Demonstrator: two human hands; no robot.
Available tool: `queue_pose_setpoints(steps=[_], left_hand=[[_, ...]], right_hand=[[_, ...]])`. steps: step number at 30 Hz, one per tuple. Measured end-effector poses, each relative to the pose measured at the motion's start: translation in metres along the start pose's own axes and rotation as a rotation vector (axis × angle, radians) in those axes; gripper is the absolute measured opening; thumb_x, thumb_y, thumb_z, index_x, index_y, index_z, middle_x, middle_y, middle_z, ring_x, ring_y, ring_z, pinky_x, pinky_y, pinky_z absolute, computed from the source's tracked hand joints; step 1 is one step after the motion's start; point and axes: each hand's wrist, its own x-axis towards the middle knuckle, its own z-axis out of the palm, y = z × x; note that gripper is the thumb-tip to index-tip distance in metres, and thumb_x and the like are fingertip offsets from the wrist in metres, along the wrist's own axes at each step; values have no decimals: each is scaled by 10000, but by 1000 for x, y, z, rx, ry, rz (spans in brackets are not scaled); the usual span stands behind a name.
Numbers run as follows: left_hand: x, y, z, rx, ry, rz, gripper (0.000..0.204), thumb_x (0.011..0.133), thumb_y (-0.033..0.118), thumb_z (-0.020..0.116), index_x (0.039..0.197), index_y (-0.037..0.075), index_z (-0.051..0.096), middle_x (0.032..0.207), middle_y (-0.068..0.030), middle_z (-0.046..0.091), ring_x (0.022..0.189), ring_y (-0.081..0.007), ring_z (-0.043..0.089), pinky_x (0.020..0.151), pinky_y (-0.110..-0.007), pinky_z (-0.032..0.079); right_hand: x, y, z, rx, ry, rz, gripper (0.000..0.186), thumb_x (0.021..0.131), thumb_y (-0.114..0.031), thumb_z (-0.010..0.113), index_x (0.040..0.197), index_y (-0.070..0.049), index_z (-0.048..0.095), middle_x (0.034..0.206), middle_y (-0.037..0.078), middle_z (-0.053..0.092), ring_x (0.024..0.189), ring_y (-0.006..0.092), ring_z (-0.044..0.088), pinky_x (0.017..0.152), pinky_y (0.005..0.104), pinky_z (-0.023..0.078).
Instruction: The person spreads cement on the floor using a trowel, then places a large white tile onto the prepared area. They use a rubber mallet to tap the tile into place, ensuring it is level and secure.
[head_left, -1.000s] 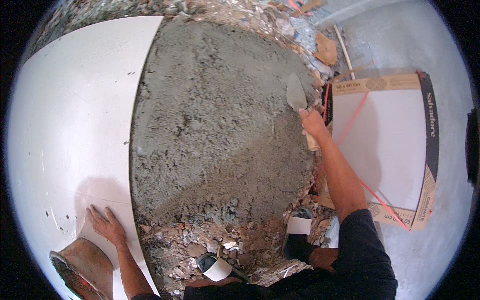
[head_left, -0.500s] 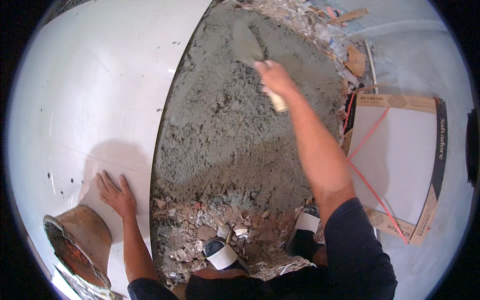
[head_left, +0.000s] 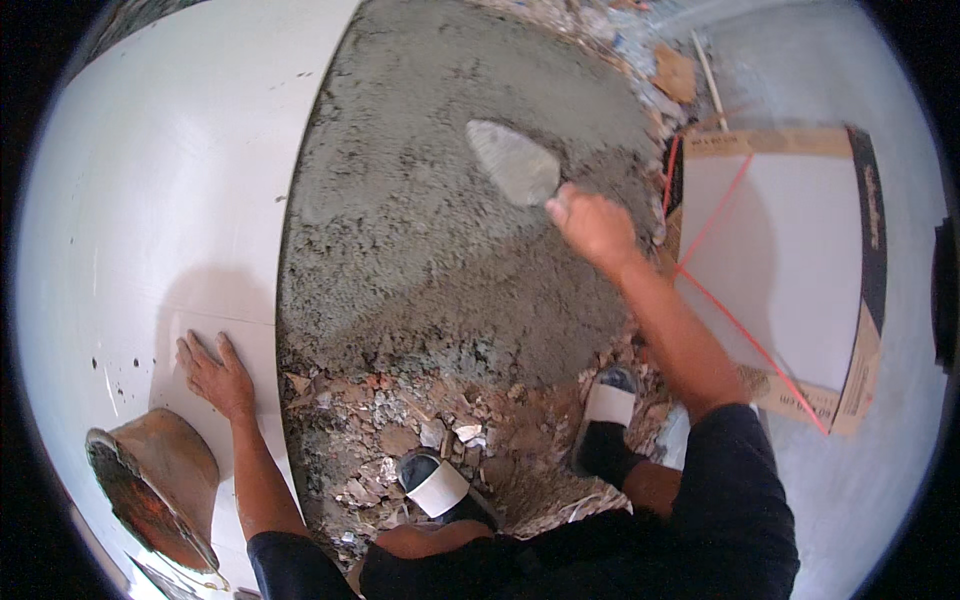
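Observation:
My right hand [head_left: 597, 225] grips a pointed trowel, whose metal blade [head_left: 510, 160] lies over the rough grey wet mortar [head_left: 390, 220] in the middle. My left hand [head_left: 212, 372] rests palm down with spread fingers on the white tiled surface [head_left: 130, 190] left of the mortar. Just below that hand, a dirty bucket [head_left: 175, 460] lies tipped on the white surface, its opening toward the lower left.
A boxed white tile [head_left: 810, 260] with pink straps lies at the right on smooth grey floor [head_left: 820, 80]. Rubble [head_left: 410, 420] surrounds my sandalled feet. More debris [head_left: 675, 75] and a thin pale pipe [head_left: 708, 80] lie at the upper right.
The trowel has swept from the mortar's right edge leftward and up, then come back down toward the middle. My left hand stays on the white surface. The view has shifted slightly.

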Motion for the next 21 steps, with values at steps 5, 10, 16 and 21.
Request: queue_pose_setpoints(steps=[5, 10, 16, 21], left_hand=[[1, -2, 2, 69, -1, 7, 625, 944, 500, 408, 1419, 100, 341, 1489, -137, 284, 1382, -328, 226, 1090, -526, 178], [2, -1, 4, 64, -2, 4, 636, 938, 526, 399, 1412, 106, 358, 1485, -143, 290, 1380, -320, 233, 1089, -524, 182], [-1, -5, 5, 31, 18, 15, 647, 932, 558, 378, 1407, 119, 373, 1481, -126, 301, 1383, -309, 230, 1086, -536, 182], [1, -5, 8, 33, 15, 1, 667, 931, 586, 345, 1424, 137, 345, 1489, -118, 289, 1387, -304, 224, 1085, -544, 183]], right_hand=[[-23, 75, -11, 13, 59, 250, 418, 922, -430, 442, 1065, -54, 555, 911, 226, 655, 882, 391, 635, 769, 515, 492], [-55, 77, 19, 109, -26, -59, 459, 926, -439, 426, 1058, -20, 558, 927, 239, 650, 904, 410, 623, 798, 515, 482], [-89, 126, 34, 332, 42, 348, 567, 913, -481, 438, 1095, 39, 571, 1006, 266, 633, 947, 398, 621, 854, 487, 467], [-166, 144, 60, 261, -25, 472, 570, 904, -483, 463, 1090, 45, 567, 1005, 284, 623, 956, 410, 608, 833, 487, 468]])
